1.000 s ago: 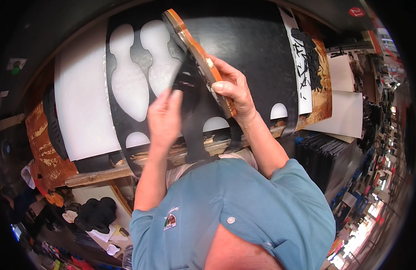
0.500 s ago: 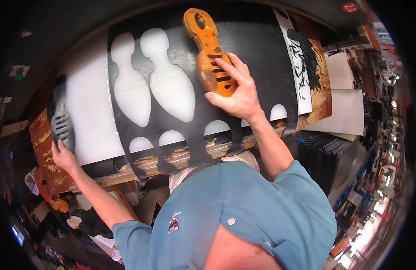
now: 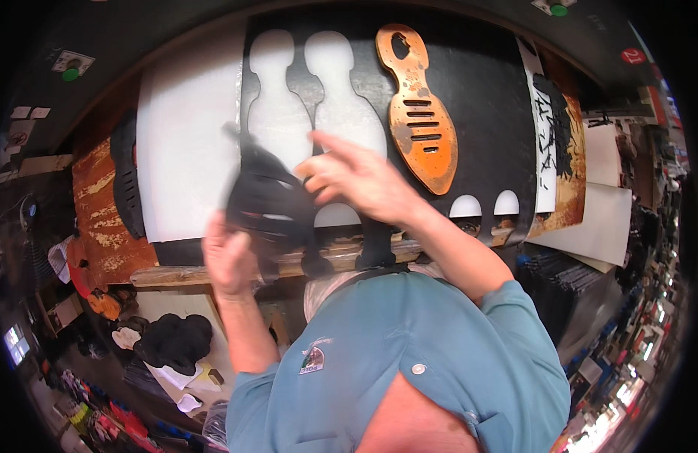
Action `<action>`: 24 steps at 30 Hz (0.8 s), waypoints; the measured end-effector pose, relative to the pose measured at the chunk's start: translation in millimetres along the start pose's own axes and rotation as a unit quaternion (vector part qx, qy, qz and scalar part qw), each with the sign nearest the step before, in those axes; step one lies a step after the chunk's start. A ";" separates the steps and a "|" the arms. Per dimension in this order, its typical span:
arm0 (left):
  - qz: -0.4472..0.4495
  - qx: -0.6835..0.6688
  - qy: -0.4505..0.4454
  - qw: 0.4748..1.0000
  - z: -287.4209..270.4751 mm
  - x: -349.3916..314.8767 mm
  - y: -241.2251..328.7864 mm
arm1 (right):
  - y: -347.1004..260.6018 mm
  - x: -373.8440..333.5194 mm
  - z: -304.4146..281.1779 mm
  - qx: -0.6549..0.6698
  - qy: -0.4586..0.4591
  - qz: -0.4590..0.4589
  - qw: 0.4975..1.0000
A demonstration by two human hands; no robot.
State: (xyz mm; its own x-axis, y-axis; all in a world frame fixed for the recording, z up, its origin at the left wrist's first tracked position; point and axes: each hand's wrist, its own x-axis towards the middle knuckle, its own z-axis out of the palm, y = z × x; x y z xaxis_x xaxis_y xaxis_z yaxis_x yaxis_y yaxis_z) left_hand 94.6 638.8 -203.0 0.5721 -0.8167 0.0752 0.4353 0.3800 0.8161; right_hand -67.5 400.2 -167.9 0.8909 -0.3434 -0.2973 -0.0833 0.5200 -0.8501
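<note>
My left hand (image 3: pixel 229 257) grips the near end of a dark, slotted, sole-shaped piece (image 3: pixel 269 192), blurred by motion and raised over the front of the work surface. Beside it, my right hand (image 3: pixel 364 181) has its index finger stretched out and its other fingers partly bent. Whether those fingers touch the dark piece I cannot tell. An orange sole-shaped cutting die (image 3: pixel 424 128) with several slots lies on the black sheet (image 3: pixel 485 98), apart from both hands. Two sole-shaped cutouts in that sheet show a white surface (image 3: pixel 341 98).
More dark slotted pieces (image 3: pixel 126 177) lie at the left beside the white board (image 3: pixel 186 143). Black scraps (image 3: pixel 556 128) sit at the right end. A wooden edge (image 3: pixel 190 273) runs along the front. Dark sheets (image 3: pixel 568 283) are stacked at lower right.
My right hand has come off the orange die and moved left. My left hand has carried a dark slotted piece rightward from the left side. The whole view has shifted.
</note>
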 end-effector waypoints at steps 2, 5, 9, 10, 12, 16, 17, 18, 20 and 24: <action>-0.082 0.070 -0.052 0.993 19.2 -11.3 -19.3 | 14.7 16.1 20.0 0.040 -0.011 0.027 0.999; -0.100 0.064 0.017 0.993 29.9 -8.7 -19.4 | 33.5 14.8 25.9 -0.009 0.043 -0.052 0.998; -0.151 0.130 0.100 0.975 35.0 21.1 -14.7 | 46.6 -3.8 33.2 -0.203 0.030 -0.103 0.973; -0.172 0.163 0.098 0.967 36.0 28.4 -16.0 | 44.9 -7.3 34.1 -0.297 0.016 -0.103 0.949; -0.135 0.154 0.073 0.976 41.6 35.9 -23.7 | 35.5 -13.3 33.2 -0.398 0.037 -0.189 0.897; -0.140 0.136 0.037 0.980 56.1 30.7 -31.9 | 2.1 -19.2 6.4 -0.580 0.141 -0.317 0.737; -0.154 0.129 0.015 0.979 59.3 29.6 -30.5 | -1.7 -14.2 1.0 -0.561 0.102 -0.347 0.745; -0.164 0.090 -0.017 0.982 62.4 29.9 -27.7 | -4.3 -10.8 -3.8 -0.548 0.057 -0.358 0.754; -0.197 0.173 -0.033 0.965 69.4 32.0 -18.9 | -1.3 -3.1 -6.0 -0.531 0.040 -0.341 0.775; -0.263 0.249 -0.087 0.928 79.6 39.6 5.9 | 14.2 4.0 -2.5 -0.394 0.063 -0.363 0.842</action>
State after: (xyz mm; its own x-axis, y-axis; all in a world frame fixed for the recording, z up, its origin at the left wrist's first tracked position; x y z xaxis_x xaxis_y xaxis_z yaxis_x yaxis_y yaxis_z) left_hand 64.5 574.1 -149.6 0.2319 -0.9068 -0.3521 0.2224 -0.3029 0.9267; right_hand -66.2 404.3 -182.3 0.7840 -0.4534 0.4239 0.1487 -0.5258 -0.8375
